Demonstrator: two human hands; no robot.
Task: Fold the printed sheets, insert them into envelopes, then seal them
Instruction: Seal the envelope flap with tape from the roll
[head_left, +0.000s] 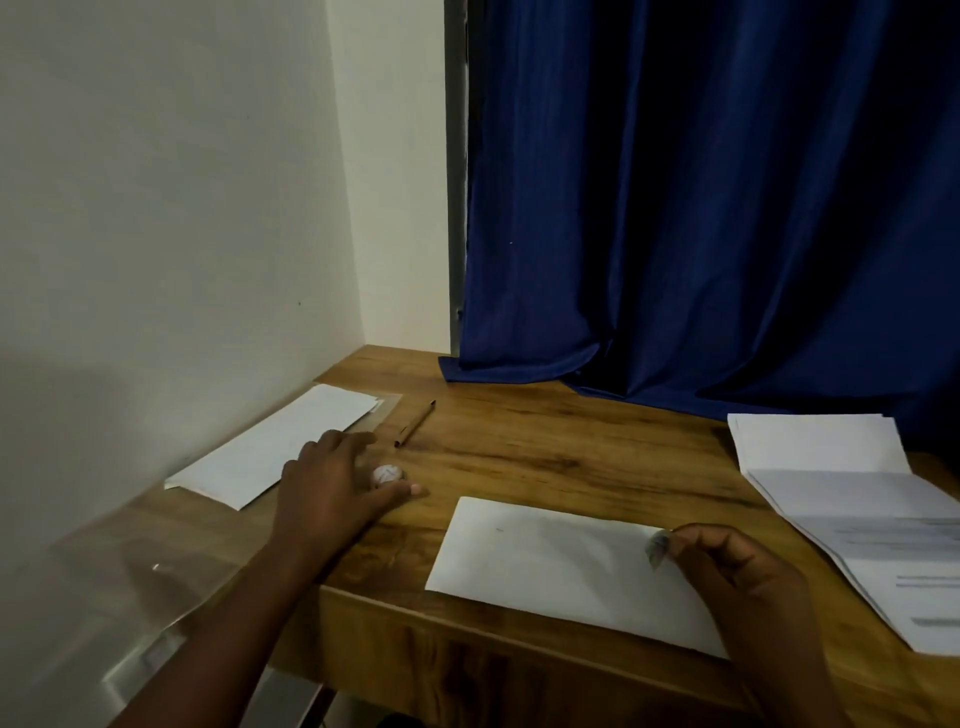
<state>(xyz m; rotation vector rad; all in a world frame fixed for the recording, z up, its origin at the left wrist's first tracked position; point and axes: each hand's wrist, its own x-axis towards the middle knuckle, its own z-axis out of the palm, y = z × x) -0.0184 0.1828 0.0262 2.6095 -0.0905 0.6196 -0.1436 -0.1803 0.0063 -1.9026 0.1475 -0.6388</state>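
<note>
White paper envelope (561, 566) lay near on the wooden table (519, 441), apparently filled. Right hand (737, 571) pinched a small sticker (655, 551) at its edge; sealing remained. Left hand (332, 483), fingers spread, reached toward a small roll (388, 474). Printed sheets (857, 514) waited right.

Matt paper envelope (561, 566), grained wooden table (545, 447), satiny blue cloth curtain (701, 208), possibly plastic film (130, 582)

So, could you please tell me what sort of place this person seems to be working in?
Probably a home desk in a room corner: a wooden table against a plain white wall, a dark blue fabric curtain draped onto it, with white paper envelopes and printed sheets.
</note>
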